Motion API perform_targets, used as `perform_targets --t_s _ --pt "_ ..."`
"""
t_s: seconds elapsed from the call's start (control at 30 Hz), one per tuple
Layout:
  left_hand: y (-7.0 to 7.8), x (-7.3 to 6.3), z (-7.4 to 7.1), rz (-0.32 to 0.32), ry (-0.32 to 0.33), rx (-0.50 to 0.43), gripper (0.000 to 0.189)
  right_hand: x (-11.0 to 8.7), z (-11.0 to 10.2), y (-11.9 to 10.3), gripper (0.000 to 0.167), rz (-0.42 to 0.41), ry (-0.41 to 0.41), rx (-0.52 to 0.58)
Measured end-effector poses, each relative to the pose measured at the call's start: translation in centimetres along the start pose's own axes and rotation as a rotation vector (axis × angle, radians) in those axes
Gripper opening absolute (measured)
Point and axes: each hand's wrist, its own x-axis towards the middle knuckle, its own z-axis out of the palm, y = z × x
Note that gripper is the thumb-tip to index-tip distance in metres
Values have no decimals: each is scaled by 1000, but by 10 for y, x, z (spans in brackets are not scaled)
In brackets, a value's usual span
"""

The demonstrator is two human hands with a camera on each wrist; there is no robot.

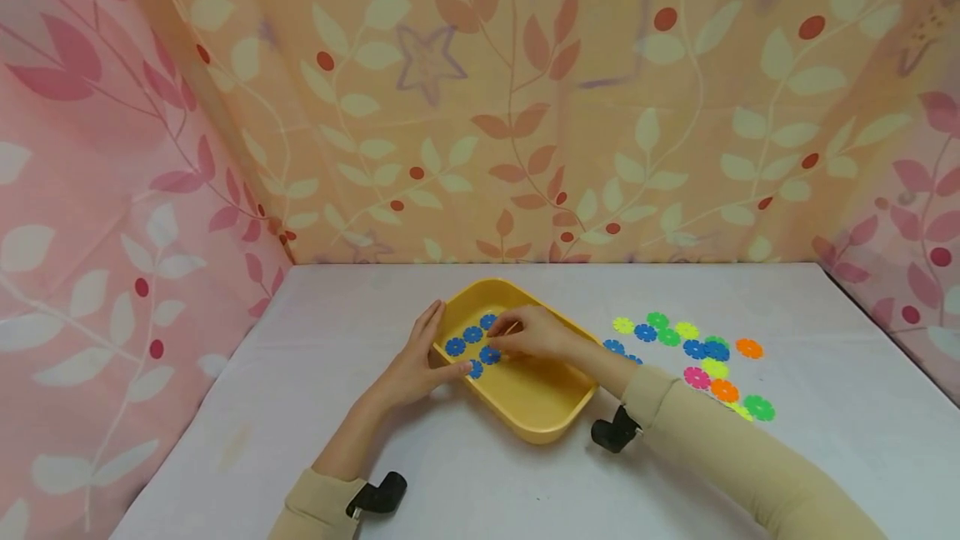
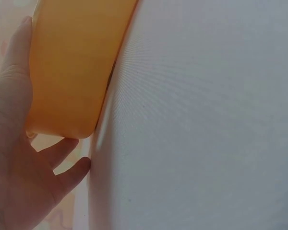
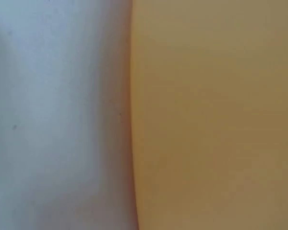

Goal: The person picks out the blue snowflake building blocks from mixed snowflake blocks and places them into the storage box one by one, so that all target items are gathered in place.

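Observation:
A yellow plastic tray (image 1: 551, 407) stands at an angle on the table. My left hand (image 1: 411, 369) holds its left corner, thumb over the near rim and fingers along the outer side; the left wrist view shows this hand (image 2: 19, 158) against the tray's wall (image 2: 77, 67). Several blue notched flower discs (image 1: 454, 347) lie inside at the left end. Over them reaches my right hand (image 1: 536, 333), its fingers bent and thumb and fingertips pinching at a blue flower disc (image 1: 488, 356). The right wrist view shows only the tray's side (image 3: 211, 115) and tabletop.
To the tray's right lie loose flower discs in several colours, among them an orange disc (image 1: 749, 348), a pink disc (image 1: 697, 377) and a green disc (image 1: 759, 407). Some blue ones (image 1: 613, 347) are close to my right forearm. A white cloth (image 1: 337, 307) covers the table; patterned curtains surround it.

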Motion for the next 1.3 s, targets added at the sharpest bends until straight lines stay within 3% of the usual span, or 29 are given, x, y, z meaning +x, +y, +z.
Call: perform_targets --t_s 0.23,0.4,0.5,0.93,1.1,1.3 --pt "0 0 0 3 7 0 108 -21 -16 -6 26 16 15 71" --pt "-3 1 0 10 13 2 108 -41 -31 -3 31 14 8 262" --pt "-3 1 -1 18 11 1 108 -55 -41 0 32 29 49 337" --pt "-4 -1 -1 36 28 -7 108 -117 -89 40 48 139 246 352" --pt "-1 -1 -1 29 21 -15 109 -134 -99 63 53 239 289 333" --pt "0 1 1 26 15 -10 109 -149 -103 87 49 299 309 308"
